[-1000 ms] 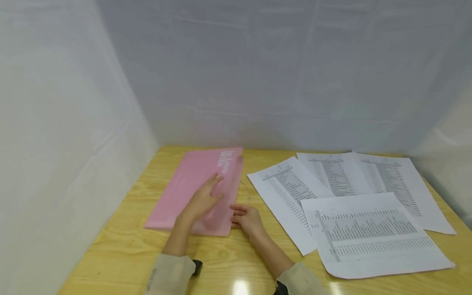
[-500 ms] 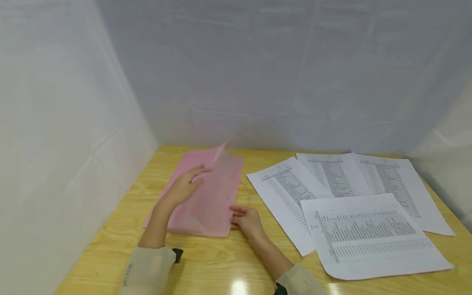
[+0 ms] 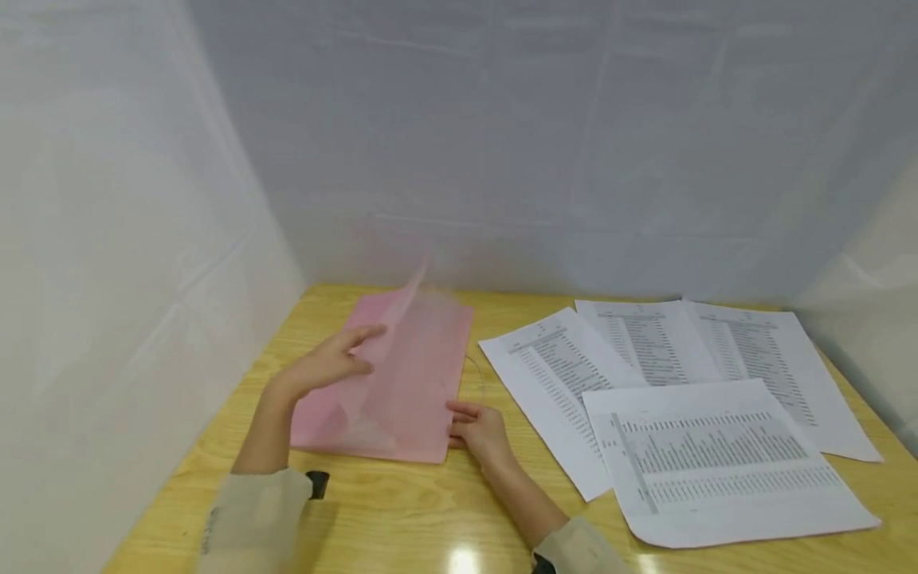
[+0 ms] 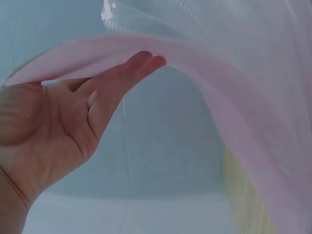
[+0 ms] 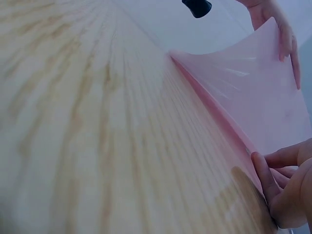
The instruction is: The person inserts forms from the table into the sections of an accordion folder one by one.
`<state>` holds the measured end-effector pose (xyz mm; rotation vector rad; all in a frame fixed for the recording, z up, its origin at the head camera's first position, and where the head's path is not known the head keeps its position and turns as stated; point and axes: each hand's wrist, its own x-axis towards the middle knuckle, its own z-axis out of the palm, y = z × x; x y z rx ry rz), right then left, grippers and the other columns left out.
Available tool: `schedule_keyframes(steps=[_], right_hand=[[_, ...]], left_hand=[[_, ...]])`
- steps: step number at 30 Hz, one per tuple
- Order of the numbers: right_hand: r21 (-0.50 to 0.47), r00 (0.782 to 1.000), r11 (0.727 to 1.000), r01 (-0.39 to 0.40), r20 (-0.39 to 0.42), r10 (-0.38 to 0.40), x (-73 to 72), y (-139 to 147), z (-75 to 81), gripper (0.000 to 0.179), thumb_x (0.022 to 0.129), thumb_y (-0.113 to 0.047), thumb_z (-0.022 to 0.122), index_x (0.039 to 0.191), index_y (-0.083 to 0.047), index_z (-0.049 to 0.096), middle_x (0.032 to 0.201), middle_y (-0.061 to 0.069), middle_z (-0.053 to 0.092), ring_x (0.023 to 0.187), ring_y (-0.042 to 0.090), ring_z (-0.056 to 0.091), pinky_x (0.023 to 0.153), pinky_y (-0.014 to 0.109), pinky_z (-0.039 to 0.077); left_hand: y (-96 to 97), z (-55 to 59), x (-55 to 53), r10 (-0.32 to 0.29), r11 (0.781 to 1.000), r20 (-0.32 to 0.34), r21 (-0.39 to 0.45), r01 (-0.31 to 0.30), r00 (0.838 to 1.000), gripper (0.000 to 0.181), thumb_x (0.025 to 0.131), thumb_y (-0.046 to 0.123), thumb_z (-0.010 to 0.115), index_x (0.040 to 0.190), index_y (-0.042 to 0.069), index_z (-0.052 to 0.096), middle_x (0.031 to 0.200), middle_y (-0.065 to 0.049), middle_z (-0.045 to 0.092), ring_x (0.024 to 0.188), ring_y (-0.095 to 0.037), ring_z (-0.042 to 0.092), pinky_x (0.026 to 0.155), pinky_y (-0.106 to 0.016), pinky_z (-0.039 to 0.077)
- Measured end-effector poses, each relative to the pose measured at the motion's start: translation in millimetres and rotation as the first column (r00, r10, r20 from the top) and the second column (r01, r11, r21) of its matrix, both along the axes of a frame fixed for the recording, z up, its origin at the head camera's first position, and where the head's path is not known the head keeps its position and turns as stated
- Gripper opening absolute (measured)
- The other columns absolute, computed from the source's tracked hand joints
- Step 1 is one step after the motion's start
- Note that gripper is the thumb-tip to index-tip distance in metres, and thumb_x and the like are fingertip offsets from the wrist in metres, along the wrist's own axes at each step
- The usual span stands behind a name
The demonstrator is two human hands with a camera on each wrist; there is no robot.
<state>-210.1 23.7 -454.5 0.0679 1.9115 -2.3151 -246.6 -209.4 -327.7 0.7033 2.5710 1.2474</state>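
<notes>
A pink plastic folder [image 3: 423,399] lies on the table in the head view, with its translucent cover [image 3: 393,335] raised and curving up to the left. My left hand [image 3: 330,363] is at this cover. In the left wrist view, the hand [image 4: 73,107] has fairly straight fingers along the cover's pink underside [image 4: 195,68], with the thumb hidden by the sheet. Clear plastic [image 4: 234,29] shows above it. My right hand [image 3: 484,434] holds the folder's lower right edge. The right wrist view shows this hand [image 5: 287,185] with fingertips and thumb pinching the edge.
Several printed paper sheets [image 3: 731,454] overlap on the right of the wooden table [image 3: 387,510]. A thin clear arc [image 3: 479,375] shows beside the folder. White sheeting [image 3: 502,159] hangs behind the table and along both sides.
My left hand has moved left from on top of the folder, and the cover has lifted and turned back leftward. The right hand has stayed at the edge.
</notes>
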Motion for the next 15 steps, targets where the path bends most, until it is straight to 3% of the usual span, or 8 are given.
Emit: schedule_keyframes(steps=[4,8,15], right_hand=[[-0.001,1.000,1.000,0.008,-0.005,-0.008,0.4,-1.2,0.0,0.037,0.074,0.019,0.053,0.111,0.016,0.058,0.088,0.017,0.065,0.068,0.014,0.060,0.059,0.029,0.051],[0.010,1.000,1.000,0.027,-0.006,-0.027,0.8,-1.6,0.1,0.037,0.073,0.018,0.055,0.110,0.015,0.059,0.085,0.014,0.064,0.067,0.013,0.060,0.058,0.028,0.051],[0.013,0.999,0.999,0.044,-0.004,-0.044,0.6,-0.8,-0.5,0.037,0.073,0.018,0.056,0.110,0.014,0.060,0.082,0.009,0.063,0.066,0.011,0.059,0.059,0.028,0.051]], left_hand=[[-15.4,0.6,3.1,-0.012,0.999,0.087,0.049,0.007,0.996,0.070,0.084,0.000,0.052,0.146,0.005,0.020,0.149,-0.018,0.012,0.132,-0.037,0.008,0.098,-0.057,0.018],[-30.4,-1.1,2.7,0.006,0.992,0.133,0.127,-0.023,0.991,0.067,0.088,0.000,0.050,0.147,0.007,0.019,0.150,-0.019,0.005,0.133,-0.038,0.001,0.099,-0.058,0.013],[-47.5,0.1,3.6,0.095,0.979,0.105,0.170,-0.112,0.990,0.057,0.090,0.003,0.052,0.143,0.004,0.031,0.149,-0.016,0.016,0.132,-0.041,0.006,0.097,-0.057,0.020]])
